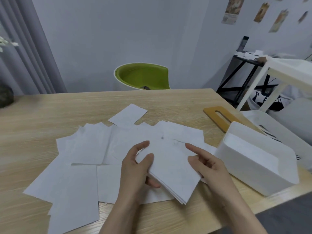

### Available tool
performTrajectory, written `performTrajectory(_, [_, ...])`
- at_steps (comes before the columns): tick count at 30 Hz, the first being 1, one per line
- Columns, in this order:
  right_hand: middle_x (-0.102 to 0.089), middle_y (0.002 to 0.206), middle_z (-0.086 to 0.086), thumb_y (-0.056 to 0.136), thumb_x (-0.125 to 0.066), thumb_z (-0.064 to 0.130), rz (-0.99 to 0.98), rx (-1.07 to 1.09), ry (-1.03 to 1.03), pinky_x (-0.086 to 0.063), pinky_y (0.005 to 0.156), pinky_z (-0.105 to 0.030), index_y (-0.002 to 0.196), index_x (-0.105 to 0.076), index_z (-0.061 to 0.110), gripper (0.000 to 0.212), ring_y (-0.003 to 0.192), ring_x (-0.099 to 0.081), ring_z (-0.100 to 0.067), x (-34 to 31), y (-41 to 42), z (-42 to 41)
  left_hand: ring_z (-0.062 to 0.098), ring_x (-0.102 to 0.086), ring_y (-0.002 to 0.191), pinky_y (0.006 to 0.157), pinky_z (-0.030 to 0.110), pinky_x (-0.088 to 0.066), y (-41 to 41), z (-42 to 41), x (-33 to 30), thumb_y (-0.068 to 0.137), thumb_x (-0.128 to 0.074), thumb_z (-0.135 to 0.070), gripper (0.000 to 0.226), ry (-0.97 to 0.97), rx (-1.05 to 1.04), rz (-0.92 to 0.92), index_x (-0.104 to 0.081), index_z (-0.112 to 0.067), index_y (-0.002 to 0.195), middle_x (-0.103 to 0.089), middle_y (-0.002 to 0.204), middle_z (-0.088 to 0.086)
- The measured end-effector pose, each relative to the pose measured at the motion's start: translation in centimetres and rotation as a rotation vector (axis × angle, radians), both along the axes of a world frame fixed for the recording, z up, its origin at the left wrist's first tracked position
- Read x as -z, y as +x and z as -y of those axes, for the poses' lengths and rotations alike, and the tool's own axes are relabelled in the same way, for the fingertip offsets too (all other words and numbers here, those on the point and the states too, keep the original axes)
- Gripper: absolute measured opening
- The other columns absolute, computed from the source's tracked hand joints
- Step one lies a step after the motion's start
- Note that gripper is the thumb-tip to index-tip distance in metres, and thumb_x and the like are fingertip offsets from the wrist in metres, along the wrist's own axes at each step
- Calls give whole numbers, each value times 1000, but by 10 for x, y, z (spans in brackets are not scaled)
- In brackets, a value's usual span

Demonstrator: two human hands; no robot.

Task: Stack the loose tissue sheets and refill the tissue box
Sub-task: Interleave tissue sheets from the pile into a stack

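My left hand (135, 168) kept a pinching grip on the gathered tissue stack (170, 171), lifted just above the worktop (177, 102); my right hand (206, 164), fingers relaxed, steadied its edge for squaring. Loose sheets (81, 157) lay spread alongside; the tissue box (256, 168) stood open, near right, presumably for easy loading.

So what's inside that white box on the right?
The white box stands open, its wooden lid lying behind it. Only bare white inner walls show; no tissues visible. The near wall hides the bottom, so that part is unknown.
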State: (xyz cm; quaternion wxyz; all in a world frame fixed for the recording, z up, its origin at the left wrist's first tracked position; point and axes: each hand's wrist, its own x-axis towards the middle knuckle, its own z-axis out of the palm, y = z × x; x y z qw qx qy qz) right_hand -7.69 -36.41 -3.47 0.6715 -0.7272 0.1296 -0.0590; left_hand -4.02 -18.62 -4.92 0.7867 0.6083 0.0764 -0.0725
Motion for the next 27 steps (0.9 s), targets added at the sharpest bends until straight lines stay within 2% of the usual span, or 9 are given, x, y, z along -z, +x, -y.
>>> performTrajectory(3, [-48, 56, 17, 86, -65, 8, 60, 81, 36, -43, 61, -14, 103, -72, 32, 29, 57, -47, -2, 5, -9, -3, 20, -64, 55, 40, 30, -51, -1, 4, 0, 92, -59, -5, 30, -28, -59, 6, -64, -25, 114, -67, 105, 14])
performTrajectory(6, [-42, 52, 18, 84, -67, 9, 75, 71, 27, -42, 61, -13, 100, -74, 32, 28, 59, -44, -4, 9, -16, -8, 25, -68, 74, 43, 31, -54, -3, 10, 0, 93, -59, -5, 31, -47, -105, 11, -63, -28, 113, -65, 116, 9])
performTrajectory(10, [-43, 61, 9, 84, -68, 12, 82, 95, -95, -35, 55, -8, 96, -76, 35, 27, 56, -38, -4, 8, -22, -5, 21, -68, 72, 45, 32, -54, -4, 20, -6, 92, -60, -5, 34, -39, -64, 28, -63, -31, 113, -63, 113, 0])
performTrajectory(12, [-38, 66, -1, 85, -68, 14, 86, 146, -138, -34, 53, -9, 97, -74, 36, 26, 56, -36, -5, 5, -24, 2, 14, -64, 61, 43, 29, -52, -4, 25, -10, 91, -61, -4, 32, 4, -6, 36, -66, -28, 112, -63, 109, -5])
performTrajectory(14, [-31, 65, 1, 85, -68, 15, 100, 191, -172, -30, 50, -10, 97, -73, 36, 25, 53, -32, -5, 1, -26, 11, 14, -60, 51, 39, 26, -45, -2, 31, -14, 90, -62, -5, 29, 88, 79, 57, -68, -25, 109, -65, 109, -7])
performTrajectory(17, [-28, 65, 1, 85, -68, 13, 113, 239, -201, -29, 49, -10, 97, -73, 33, 23, 53, -30, -5, -5, -30, 25, 9, -59, 53, 37, 22, -37, 0, 43, -19, 88, -64, -7, 26, 151, 168, 82, -70, -24, 107, -68, 102, -4])
performTrajectory(22, [-34, 73, -5, 84, -68, 8, 109, 329, -198, -32, 53, -10, 94, -72, 28, 23, 57, -35, -6, -13, -41, 51, 1, -56, 54, 42, 20, -37, 5, 69, -24, 86, -65, -10, 27, 175, 260, 124, -70, -27, 106, -67, 95, -5])
performTrajectory(24, [-35, 71, -5, 84, -68, 6, 120, 363, -206, -33, 52, -9, 94, -71, 27, 24, 55, -36, -3, -18, -48, 61, -5, -56, 61, 48, 14, -40, 7, 81, -25, 86, -66, -10, 28, 175, 298, 160, -71, -27, 107, -68, 99, -9])
performTrajectory(27, [-35, 67, 1, 83, -69, 5, 141, 421, -231, -33, 51, -7, 94, -72, 26, 24, 53, -37, -1, -28, -57, 74, -8, -62, 85, 70, 10, -45, 10, 99, -28, 85, -68, -11, 28, 174, 355, 215, -72, -29, 106, -70, 106, -16])
